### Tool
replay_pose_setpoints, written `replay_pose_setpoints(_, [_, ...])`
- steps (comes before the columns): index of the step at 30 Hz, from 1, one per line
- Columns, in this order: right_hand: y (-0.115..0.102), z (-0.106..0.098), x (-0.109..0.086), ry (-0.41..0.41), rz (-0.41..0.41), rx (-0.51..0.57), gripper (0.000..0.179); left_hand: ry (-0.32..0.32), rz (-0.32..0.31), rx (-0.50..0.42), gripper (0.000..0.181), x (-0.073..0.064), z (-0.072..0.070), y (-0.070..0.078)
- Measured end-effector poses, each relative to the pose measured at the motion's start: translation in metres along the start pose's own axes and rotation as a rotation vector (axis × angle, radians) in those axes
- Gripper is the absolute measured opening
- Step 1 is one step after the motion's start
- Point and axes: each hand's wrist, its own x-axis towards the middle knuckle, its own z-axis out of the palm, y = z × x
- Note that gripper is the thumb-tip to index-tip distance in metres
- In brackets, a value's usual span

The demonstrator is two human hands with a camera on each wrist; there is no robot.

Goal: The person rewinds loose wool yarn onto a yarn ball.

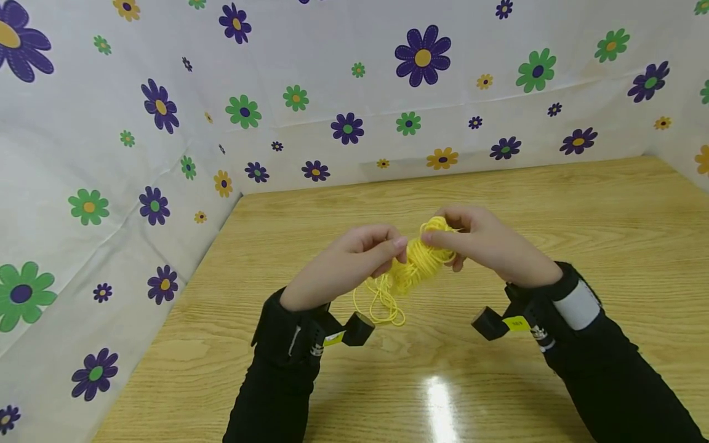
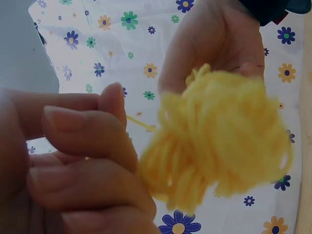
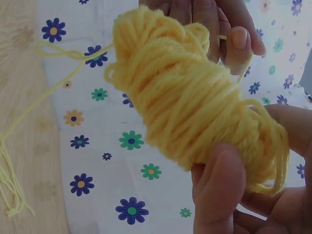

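Observation:
A bundle of yellow yarn (image 1: 422, 263), wound round its middle with looped ends, is held above the table by my right hand (image 1: 490, 243). The thumb (image 3: 225, 178) of that hand lies along the near side of the bundle in the right wrist view. Just left of the bundle, my left hand (image 1: 357, 258) pinches a thin yarn strand (image 2: 141, 123) between thumb and forefinger. That strand runs from the fingertips to the bundle. Loose yarn loops (image 1: 388, 303) trail below the bundle onto the table.
The wood-grain table (image 1: 554, 369) spreads beneath both hands. A white cloth printed with flowers (image 1: 332, 61) stands along its back and sides. Black bands with small camera mounts (image 1: 359, 329) are strapped on both wrists.

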Motion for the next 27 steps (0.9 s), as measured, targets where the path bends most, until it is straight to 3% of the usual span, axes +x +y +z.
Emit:
replay_pose_setpoints(10, [-0.0025,0.0,0.0012,0.147,0.022,0.116,0.037,0.011,-0.009,0.007,0.028,0.0013,-0.0004,-0.0016])
replay_pose_setpoints(17, [-0.0041,-0.0014,0.0013,0.186,0.026,0.185,0.041,-0.004,0.014,0.044,0.028,0.0021,0.0007,-0.0006])
replay_pose_setpoints(27, [-0.0035,-0.0013,-0.0004,0.242,-0.054,0.35,0.031,-0.051,0.025,0.055,0.027,0.0058,0.0024,-0.0041])
